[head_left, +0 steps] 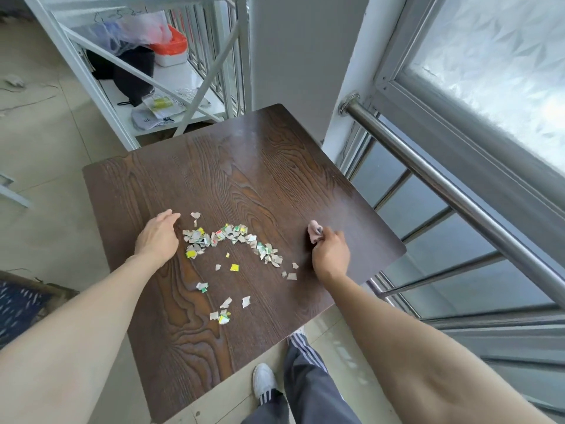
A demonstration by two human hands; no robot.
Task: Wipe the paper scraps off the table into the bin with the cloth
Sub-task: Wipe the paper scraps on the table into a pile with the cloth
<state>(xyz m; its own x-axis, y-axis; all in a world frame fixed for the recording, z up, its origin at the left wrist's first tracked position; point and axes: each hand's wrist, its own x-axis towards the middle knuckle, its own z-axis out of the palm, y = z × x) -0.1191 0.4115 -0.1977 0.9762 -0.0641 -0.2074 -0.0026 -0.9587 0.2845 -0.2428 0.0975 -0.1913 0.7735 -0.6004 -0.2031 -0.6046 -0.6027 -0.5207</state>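
Paper scraps (227, 243), small and torn, are lying in a ragged arc on the dark wood-grain table (244, 166). At their nine o'clock the left hand (159, 238) is resting open and cupped; at three o'clock the right hand (331, 254) is clenching a bunched pink cloth (314, 232).

The table (244, 166) is dark grained wood with slight sheen, the scraps (232, 240) matt paper, the railing (443, 185) polished metal.

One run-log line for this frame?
right hand: grips bunched pink cloth | left hand: open beside torn paper scraps | dark wooden table | bin: unseen
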